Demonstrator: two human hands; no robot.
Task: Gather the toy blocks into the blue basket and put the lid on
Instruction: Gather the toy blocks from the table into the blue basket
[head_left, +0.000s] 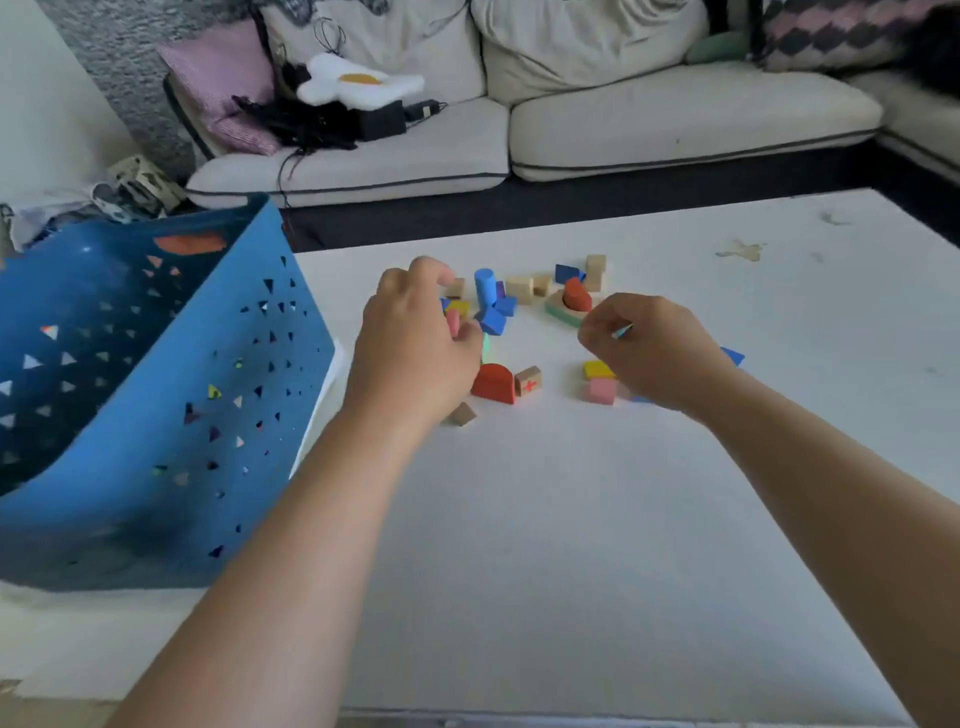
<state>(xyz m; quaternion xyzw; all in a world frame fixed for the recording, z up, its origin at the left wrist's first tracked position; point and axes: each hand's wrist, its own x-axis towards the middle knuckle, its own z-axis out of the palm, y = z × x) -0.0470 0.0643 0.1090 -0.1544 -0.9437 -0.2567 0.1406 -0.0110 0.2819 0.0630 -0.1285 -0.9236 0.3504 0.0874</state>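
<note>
My left hand (415, 338) and right hand (649, 348) each grip pieces from the scattered painted wooden toy blocks (491, 317); the perforated blue plastic basket (208, 389) stands leftward (nearer my left hand)

A home living room. A cream cushioned sofa (571, 140) spans the frame's top, a fried-egg-shaped plush pillow (358, 83) at upper left

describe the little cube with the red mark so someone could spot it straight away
On the white table, look just right of the left hand, where a red dome-topped block stands. Right beside it, on its right, sits a small bare-wood cube, the only plain wooden block showing a red mark on its face.
</note>
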